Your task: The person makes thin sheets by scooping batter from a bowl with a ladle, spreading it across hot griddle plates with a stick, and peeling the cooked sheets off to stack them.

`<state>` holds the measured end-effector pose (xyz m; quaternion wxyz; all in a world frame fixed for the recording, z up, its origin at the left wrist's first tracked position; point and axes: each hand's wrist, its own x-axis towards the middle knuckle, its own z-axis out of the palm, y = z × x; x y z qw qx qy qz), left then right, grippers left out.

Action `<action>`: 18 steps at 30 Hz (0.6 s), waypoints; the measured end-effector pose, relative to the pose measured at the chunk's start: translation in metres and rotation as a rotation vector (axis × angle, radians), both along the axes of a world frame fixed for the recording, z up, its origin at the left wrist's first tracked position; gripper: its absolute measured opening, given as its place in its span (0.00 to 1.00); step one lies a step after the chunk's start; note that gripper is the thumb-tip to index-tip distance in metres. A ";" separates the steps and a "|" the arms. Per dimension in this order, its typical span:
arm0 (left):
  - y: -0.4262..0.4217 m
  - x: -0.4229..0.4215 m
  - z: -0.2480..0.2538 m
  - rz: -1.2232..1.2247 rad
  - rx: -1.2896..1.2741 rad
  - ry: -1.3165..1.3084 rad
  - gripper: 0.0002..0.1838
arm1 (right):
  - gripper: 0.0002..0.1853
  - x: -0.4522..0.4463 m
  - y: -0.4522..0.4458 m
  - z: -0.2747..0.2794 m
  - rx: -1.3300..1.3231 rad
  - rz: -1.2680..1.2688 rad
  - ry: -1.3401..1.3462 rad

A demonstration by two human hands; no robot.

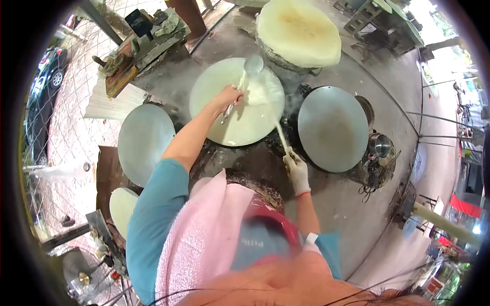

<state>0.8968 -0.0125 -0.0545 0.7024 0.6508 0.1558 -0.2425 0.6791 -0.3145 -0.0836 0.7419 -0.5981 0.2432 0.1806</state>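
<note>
A wide round griddle [224, 122] stands in front of me, coated with pale batter, with whiter wet batter on its right part. My left hand [230, 98] is bare and closed round the handle of a metal ladle [253, 65], whose round bowl is over the far part of the griddle. My right hand [296, 169], in a whitish glove, grips a long pale stick [281, 135] that reaches over the griddle's right edge. The stick's far end is hard to make out against the batter.
Large round plates stand left [146, 145] and right [333, 129]. Beyond the griddle, a thick stack of pale round sheets [298, 33] rests on a support. A metal pot [379, 145] is at right, a cluttered wooden stand [148, 53] at upper left. Haze hangs around the griddle.
</note>
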 end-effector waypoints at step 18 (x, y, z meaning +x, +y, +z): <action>0.026 -0.113 0.008 0.368 -0.946 0.381 0.06 | 0.17 -0.025 0.134 0.035 0.121 0.092 0.291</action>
